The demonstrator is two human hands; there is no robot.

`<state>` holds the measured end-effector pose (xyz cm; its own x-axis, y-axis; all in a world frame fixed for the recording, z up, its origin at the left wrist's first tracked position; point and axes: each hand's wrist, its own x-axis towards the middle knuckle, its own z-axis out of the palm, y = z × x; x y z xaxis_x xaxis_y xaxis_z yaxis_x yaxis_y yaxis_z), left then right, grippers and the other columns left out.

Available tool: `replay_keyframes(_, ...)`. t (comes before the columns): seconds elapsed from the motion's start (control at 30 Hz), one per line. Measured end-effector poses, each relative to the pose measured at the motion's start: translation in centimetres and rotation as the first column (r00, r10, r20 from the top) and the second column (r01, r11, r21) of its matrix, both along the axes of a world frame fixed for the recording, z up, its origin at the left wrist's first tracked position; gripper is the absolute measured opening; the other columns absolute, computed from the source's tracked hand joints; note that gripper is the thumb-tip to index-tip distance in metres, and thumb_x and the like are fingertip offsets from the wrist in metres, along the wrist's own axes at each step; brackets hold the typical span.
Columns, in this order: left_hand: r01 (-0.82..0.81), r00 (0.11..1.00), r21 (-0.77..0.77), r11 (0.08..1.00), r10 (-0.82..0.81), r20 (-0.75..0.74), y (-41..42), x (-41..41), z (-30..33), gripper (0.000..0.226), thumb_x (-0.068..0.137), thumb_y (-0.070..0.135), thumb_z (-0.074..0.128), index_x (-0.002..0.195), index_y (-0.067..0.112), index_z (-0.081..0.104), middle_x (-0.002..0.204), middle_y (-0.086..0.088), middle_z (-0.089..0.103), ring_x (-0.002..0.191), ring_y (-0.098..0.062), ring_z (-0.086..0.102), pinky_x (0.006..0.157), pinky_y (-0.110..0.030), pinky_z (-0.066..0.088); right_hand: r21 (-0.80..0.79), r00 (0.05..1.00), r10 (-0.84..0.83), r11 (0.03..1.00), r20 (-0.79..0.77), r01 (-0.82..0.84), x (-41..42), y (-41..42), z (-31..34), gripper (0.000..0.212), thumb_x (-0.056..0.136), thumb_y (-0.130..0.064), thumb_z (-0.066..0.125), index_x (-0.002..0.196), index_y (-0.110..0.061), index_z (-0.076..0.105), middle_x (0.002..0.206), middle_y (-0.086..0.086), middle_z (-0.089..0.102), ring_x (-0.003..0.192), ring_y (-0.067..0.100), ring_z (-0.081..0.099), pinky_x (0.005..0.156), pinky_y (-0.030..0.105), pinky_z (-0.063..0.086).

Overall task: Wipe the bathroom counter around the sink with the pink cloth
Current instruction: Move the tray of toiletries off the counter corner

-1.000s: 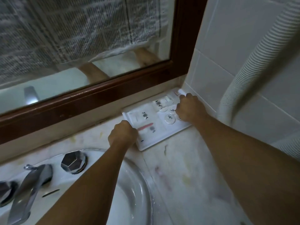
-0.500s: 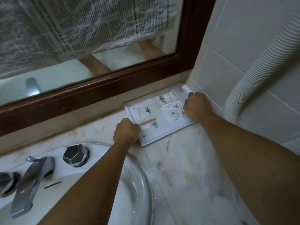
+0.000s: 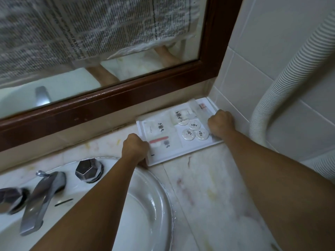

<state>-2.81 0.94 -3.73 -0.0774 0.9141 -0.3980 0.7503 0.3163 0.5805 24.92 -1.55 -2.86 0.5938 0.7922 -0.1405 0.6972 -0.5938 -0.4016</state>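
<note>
A white amenities tray [image 3: 172,157] lies on the marble counter [image 3: 204,187] in the back right corner, against the tiled wall. It carries sachets and round white soaps [image 3: 194,131]. My left hand [image 3: 135,148] grips the tray's near left edge, fingers curled. My right hand [image 3: 220,124] is closed on the tray's right side, next to the wall. The white sink basin [image 3: 154,205] sits at the lower left, under my left forearm. No pink cloth is in view.
A chrome faucet [image 3: 41,196] and two chrome knobs [image 3: 88,170] stand at the sink's back. A wood-framed mirror [image 3: 108,109] covered with newspaper runs behind the counter. A white ribbed hose [image 3: 272,91] hangs down the right wall.
Both hands have stayed on the tray's edges. The tray sits close to the corner as before; the view has shifted slightly, showing more of the counter.
</note>
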Motion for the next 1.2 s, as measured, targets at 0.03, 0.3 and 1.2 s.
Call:
replay_keyframes(0.03, -0.007, 1.0, 0.006, 1.0, 0.007, 0.03, -0.1, 0.0, 0.1, 0.015, 0.088, 0.013, 0.059, 0.09, -0.002, 0.061, 0.082, -0.014, 0.06, 0.078, -0.034, 0.059, 0.062, -0.033, 0.044, -0.003, 0.999, -0.03, 1.0, -0.016, 0.03, -0.1, -0.2, 0.0, 0.032, 0.093, -0.015, 0.046, 0.112, 0.007, 0.061, 0.122, 0.029, 0.059, 0.114, 0.041, 0.055, 0.098, 0.041, 0.043)
replay_keyframes(0.3, -0.031, 0.995, 0.059, 0.998, 0.025, 0.095, -1.8, -1.6, 3.0, 0.013, 0.093, 0.012, 0.058, 0.094, -0.001, 0.059, 0.091, -0.015, 0.062, 0.085, -0.037, 0.062, 0.071, -0.039, 0.055, 0.057, 0.994, -0.095, 0.994, -0.051, 0.098, -2.0, -2.2, 2.8, 0.032, 0.093, -0.013, 0.047, 0.117, 0.006, 0.057, 0.124, 0.029, 0.054, 0.116, 0.043, 0.052, 0.1, 0.043, 0.042)
replay_keyframes(1.2, -0.208, 0.972, 0.33, 0.921, 0.231, -0.033, -25.1, -38.3, 16.4, 0.022, 0.084, 0.007, 0.054, 0.063, 0.005, 0.048, 0.058, -0.011, 0.05, 0.057, -0.034, 0.054, 0.05, -0.032, 0.046, 0.183, 0.958, 0.281, 0.946, -0.056, -0.267, -37.3, -19.1, 15.7, 0.035, 0.087, -0.013, 0.047, 0.115, 0.001, 0.062, 0.122, 0.021, 0.056, 0.111, 0.039, 0.055, 0.084, 0.038, 0.048)
